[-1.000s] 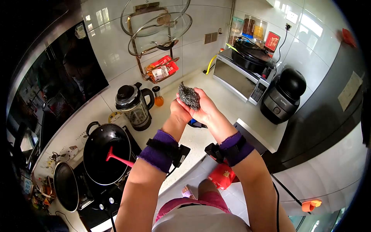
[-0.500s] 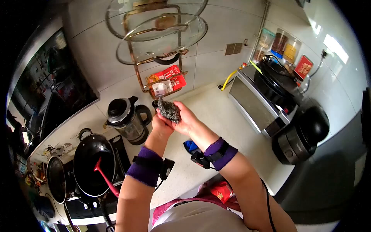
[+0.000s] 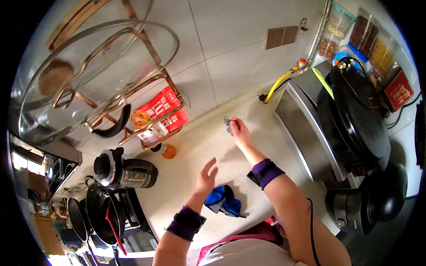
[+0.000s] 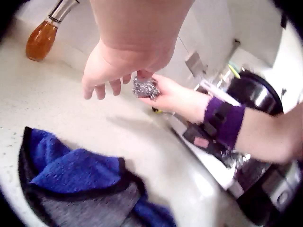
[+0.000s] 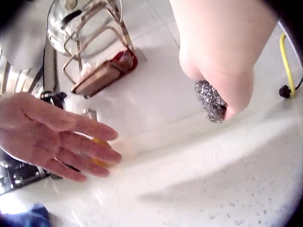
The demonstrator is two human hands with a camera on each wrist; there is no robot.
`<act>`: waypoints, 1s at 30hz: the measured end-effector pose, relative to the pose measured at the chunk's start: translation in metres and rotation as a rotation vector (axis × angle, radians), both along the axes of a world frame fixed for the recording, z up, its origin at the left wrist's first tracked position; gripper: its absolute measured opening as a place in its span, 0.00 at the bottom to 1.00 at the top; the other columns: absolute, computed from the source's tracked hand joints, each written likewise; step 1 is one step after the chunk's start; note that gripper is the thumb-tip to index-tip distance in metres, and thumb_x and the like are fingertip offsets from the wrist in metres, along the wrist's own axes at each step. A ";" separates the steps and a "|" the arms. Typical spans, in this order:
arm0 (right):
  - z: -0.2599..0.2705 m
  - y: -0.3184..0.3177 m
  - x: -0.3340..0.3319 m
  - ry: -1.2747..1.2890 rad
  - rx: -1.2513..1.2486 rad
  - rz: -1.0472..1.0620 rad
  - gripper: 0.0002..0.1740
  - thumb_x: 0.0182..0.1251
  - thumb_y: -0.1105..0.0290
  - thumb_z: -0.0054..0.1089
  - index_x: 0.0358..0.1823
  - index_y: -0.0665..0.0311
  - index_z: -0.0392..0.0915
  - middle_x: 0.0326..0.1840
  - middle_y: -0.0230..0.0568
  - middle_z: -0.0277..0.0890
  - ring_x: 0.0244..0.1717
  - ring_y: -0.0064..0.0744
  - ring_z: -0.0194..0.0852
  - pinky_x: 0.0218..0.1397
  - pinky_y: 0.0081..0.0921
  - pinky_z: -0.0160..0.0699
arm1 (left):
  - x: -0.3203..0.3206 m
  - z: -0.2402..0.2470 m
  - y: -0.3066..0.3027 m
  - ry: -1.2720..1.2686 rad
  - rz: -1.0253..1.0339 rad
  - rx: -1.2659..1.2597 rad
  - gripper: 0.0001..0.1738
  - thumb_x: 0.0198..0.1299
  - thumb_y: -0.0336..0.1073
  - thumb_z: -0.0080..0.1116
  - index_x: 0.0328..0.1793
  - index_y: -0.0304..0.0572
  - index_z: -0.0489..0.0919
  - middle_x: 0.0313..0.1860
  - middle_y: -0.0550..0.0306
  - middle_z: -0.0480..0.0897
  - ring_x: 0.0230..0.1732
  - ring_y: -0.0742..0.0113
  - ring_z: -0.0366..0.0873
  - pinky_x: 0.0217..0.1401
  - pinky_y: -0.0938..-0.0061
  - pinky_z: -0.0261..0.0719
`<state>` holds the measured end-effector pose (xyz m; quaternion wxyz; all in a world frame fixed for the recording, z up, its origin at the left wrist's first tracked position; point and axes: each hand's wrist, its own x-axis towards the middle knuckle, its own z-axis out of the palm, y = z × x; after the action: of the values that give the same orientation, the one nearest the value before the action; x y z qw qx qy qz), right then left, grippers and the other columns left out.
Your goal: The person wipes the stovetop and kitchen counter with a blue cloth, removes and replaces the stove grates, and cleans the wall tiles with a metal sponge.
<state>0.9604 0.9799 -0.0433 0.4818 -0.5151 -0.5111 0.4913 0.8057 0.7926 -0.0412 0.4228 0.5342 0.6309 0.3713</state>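
Note:
A grey steel wool scourer point(image 3: 228, 125) is in the grip of my right hand point(image 3: 240, 133), over the back of the countertop. In the right wrist view the curled fingers cover part of the scourer point(image 5: 208, 101), and its shiny metal strands stick out. My left hand point(image 3: 206, 179) holds nothing; its fingers are extended and spread in the right wrist view. It hovers over the counter, to the left of the right hand. Closest below it lies a crumpled blue and grey cloth point(image 3: 225, 201) with a dark edge.
An orange bottle point(image 3: 167, 151) and a glass jug point(image 3: 133, 173) stand left. Pans point(image 3: 100, 208) sit on the stove beyond. A wall rack point(image 3: 155, 79) holds glass lids and a red packet point(image 3: 159, 108). A microwave point(image 3: 301, 128) bounds the right, beside a black cooker point(image 3: 350, 210).
Both hands were together around the scourer; now they are apart. The right hand has carried the scourer rightward, and the left has let go. The head view has turned and moved closer to the counter.

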 end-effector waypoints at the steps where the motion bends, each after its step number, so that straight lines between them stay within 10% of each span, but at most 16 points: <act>1: -0.010 -0.001 -0.004 -0.189 0.196 0.066 0.16 0.71 0.65 0.58 0.57 0.60 0.77 0.54 0.44 0.80 0.51 0.43 0.80 0.54 0.35 0.81 | 0.004 0.004 -0.010 0.129 -0.018 0.009 0.28 0.68 0.37 0.57 0.75 0.44 0.70 0.72 0.50 0.73 0.74 0.50 0.68 0.77 0.60 0.63; 6: -0.046 -0.024 -0.037 -0.729 0.765 0.268 0.18 0.65 0.70 0.59 0.57 0.58 0.79 0.62 0.44 0.76 0.64 0.49 0.71 0.67 0.44 0.72 | 0.011 0.000 -0.027 0.799 -0.195 -0.063 0.37 0.63 0.42 0.60 0.79 0.52 0.64 0.81 0.51 0.59 0.82 0.41 0.49 0.81 0.43 0.49; 9: -0.032 0.026 -0.019 -0.509 0.076 0.178 0.16 0.68 0.68 0.55 0.56 0.57 0.79 0.63 0.42 0.76 0.65 0.47 0.71 0.69 0.43 0.71 | 0.000 -0.011 -0.023 0.935 -0.220 -0.199 0.44 0.64 0.50 0.59 0.84 0.58 0.53 0.86 0.51 0.44 0.85 0.39 0.38 0.80 0.35 0.41; 10: -0.052 0.050 0.006 -0.927 0.609 0.125 0.14 0.71 0.65 0.53 0.54 0.58 0.79 0.61 0.44 0.77 0.62 0.49 0.72 0.64 0.44 0.73 | -0.003 -0.011 -0.020 0.974 -0.207 -0.215 0.45 0.64 0.51 0.59 0.85 0.58 0.51 0.86 0.51 0.42 0.85 0.39 0.37 0.80 0.34 0.41; 12: -0.052 0.078 0.022 -0.920 0.814 -0.038 0.14 0.75 0.63 0.50 0.52 0.62 0.78 0.59 0.48 0.78 0.58 0.53 0.74 0.58 0.46 0.76 | -0.006 -0.006 -0.015 0.993 -0.261 -0.266 0.48 0.65 0.54 0.58 0.86 0.59 0.48 0.87 0.51 0.39 0.85 0.37 0.34 0.79 0.32 0.41; 15: -0.025 0.055 -0.020 -0.386 -0.038 -0.056 0.18 0.76 0.58 0.48 0.54 0.63 0.78 0.61 0.51 0.76 0.61 0.56 0.72 0.61 0.45 0.75 | -0.006 -0.003 -0.019 1.009 -0.289 -0.272 0.48 0.65 0.56 0.58 0.86 0.58 0.48 0.87 0.50 0.38 0.85 0.37 0.33 0.79 0.31 0.42; 18: -0.075 -0.022 -0.060 -0.547 0.320 0.207 0.28 0.76 0.47 0.46 0.61 0.63 0.76 0.60 0.51 0.76 0.64 0.48 0.72 0.69 0.40 0.67 | -0.005 0.002 -0.012 1.024 -0.311 -0.290 0.48 0.66 0.58 0.56 0.86 0.57 0.47 0.87 0.49 0.38 0.85 0.37 0.33 0.78 0.32 0.43; 21: -0.033 0.005 -0.012 -0.345 -0.028 0.341 0.28 0.76 0.47 0.49 0.61 0.63 0.76 0.66 0.47 0.73 0.69 0.46 0.69 0.70 0.37 0.68 | -0.009 0.003 -0.009 1.041 -0.337 -0.302 0.48 0.66 0.59 0.55 0.86 0.57 0.47 0.87 0.49 0.38 0.85 0.37 0.33 0.78 0.32 0.45; 23: -0.026 0.057 0.022 -0.673 0.192 0.150 0.25 0.75 0.51 0.50 0.61 0.62 0.77 0.65 0.47 0.74 0.67 0.48 0.70 0.66 0.36 0.73 | -0.007 0.006 -0.011 1.058 -0.346 -0.314 0.48 0.66 0.60 0.55 0.86 0.57 0.47 0.87 0.49 0.38 0.85 0.38 0.33 0.78 0.32 0.45; 24: -0.048 0.072 0.030 -1.076 0.704 0.032 0.22 0.75 0.55 0.51 0.60 0.62 0.77 0.64 0.48 0.75 0.65 0.49 0.71 0.64 0.35 0.75 | -0.007 0.004 -0.013 1.060 -0.345 -0.306 0.48 0.66 0.60 0.55 0.86 0.57 0.47 0.87 0.49 0.38 0.85 0.37 0.32 0.78 0.31 0.45; 28: 0.001 0.038 -0.013 -0.398 -0.271 0.184 0.20 0.68 0.72 0.54 0.61 0.64 0.77 0.68 0.49 0.73 0.70 0.51 0.68 0.69 0.43 0.73 | -0.010 0.000 -0.011 1.062 -0.348 -0.283 0.48 0.66 0.61 0.54 0.86 0.57 0.47 0.86 0.47 0.39 0.84 0.35 0.34 0.77 0.30 0.47; 30: -0.078 -0.019 -0.007 -0.845 0.702 0.336 0.20 0.68 0.72 0.54 0.61 0.64 0.77 0.69 0.48 0.73 0.71 0.51 0.68 0.70 0.45 0.72 | -0.009 -0.002 -0.010 1.065 -0.355 -0.279 0.48 0.66 0.61 0.54 0.86 0.56 0.47 0.86 0.47 0.39 0.84 0.34 0.35 0.76 0.29 0.48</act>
<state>0.9533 0.9608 -0.1215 0.2933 -0.3878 -0.8664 0.1136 0.7966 0.7824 -0.0436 0.1691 0.6841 0.7006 -0.1121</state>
